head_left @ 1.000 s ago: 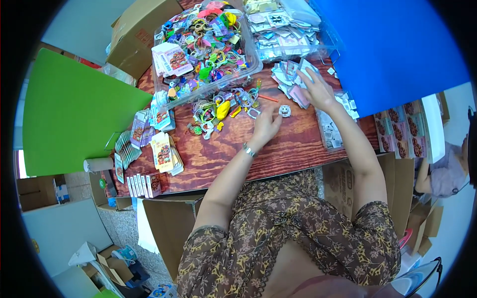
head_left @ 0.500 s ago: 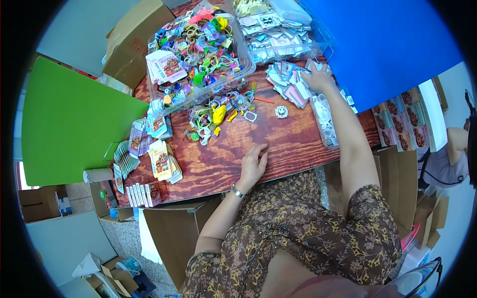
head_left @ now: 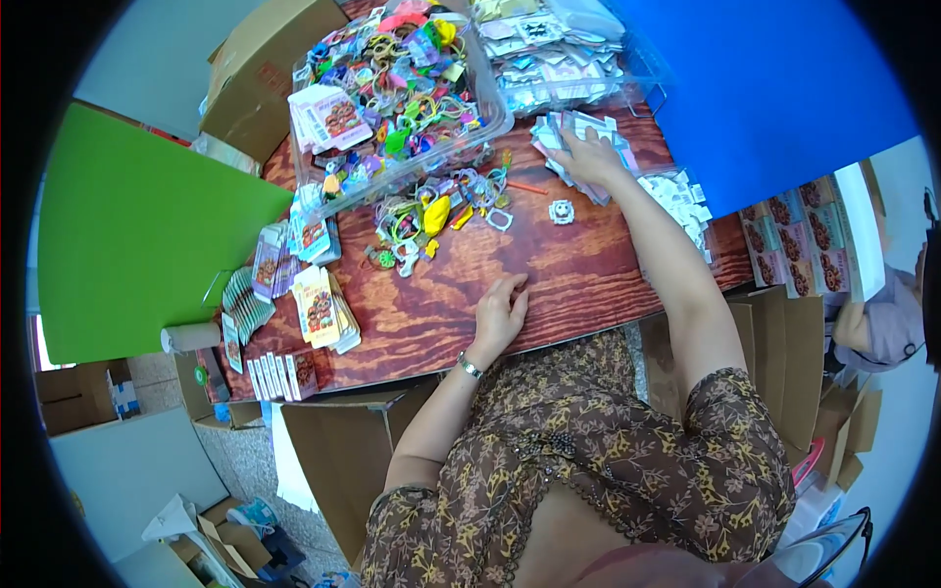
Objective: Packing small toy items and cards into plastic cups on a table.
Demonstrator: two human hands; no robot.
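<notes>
My right hand [head_left: 591, 160] reaches to the far side of the table and lies palm down on a loose heap of flat white, pink and pale blue packets [head_left: 554, 132]. Its fingers are spread over them, and the palm side is hidden. Near the front edge, my left hand [head_left: 501, 312] rests on the wooden table with fingers loosely bent, holding nothing I can see. Beyond it lies a small white square piece [head_left: 561, 212] with a dark centre. Beside my right forearm is a second heap of small white packets [head_left: 676, 203].
A clear bin [head_left: 495, 127] of colourful trinkets stands at the far left, with loose trinkets [head_left: 431, 216] before it. Another bin [head_left: 588, 96] holds packets. Folded card boxes [head_left: 319, 309] are stacked at left. Green [head_left: 137, 245] and blue [head_left: 765, 88] panels flank the table.
My right hand has moved left and slightly nearer across the packet heap. The white packets beside my forearm now lie more spread out. My left hand stays about where it was.
</notes>
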